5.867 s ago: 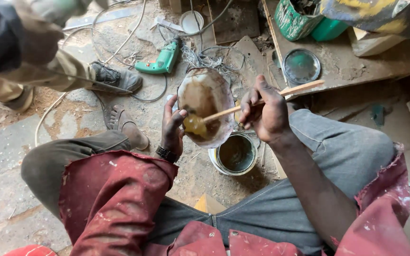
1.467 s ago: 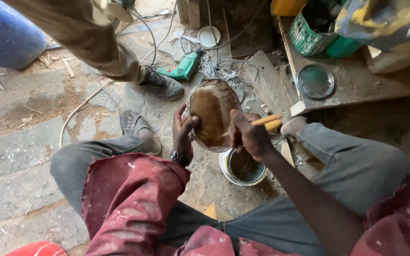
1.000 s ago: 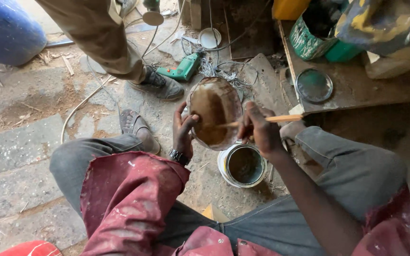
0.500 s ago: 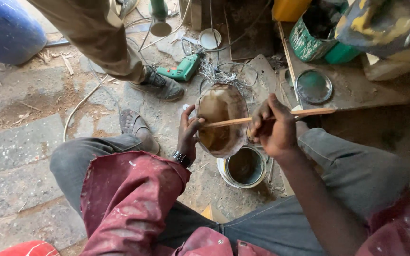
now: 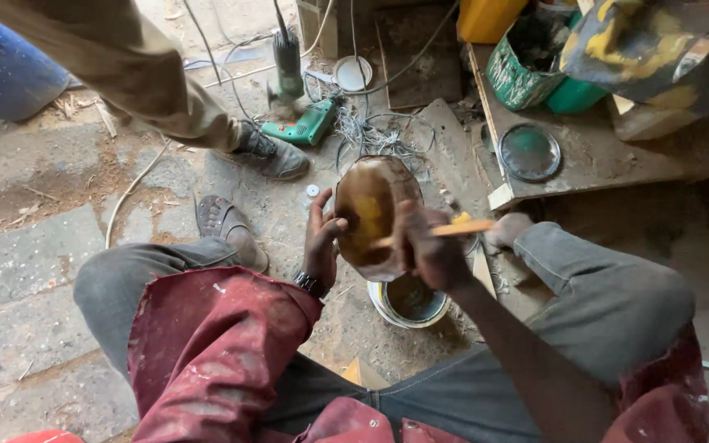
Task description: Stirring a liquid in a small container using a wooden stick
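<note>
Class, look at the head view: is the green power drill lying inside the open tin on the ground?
No. The green power drill lies on the ground beyond the wooden bowl, apart from the open tin.

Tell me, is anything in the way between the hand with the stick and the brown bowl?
Nothing visible is. The right hand holds the pale wooden stick directly in front of the brown oval wooden bowl, and the left hand grips the bowl's edge. The white paint tin sits lower, on the ground.
</note>
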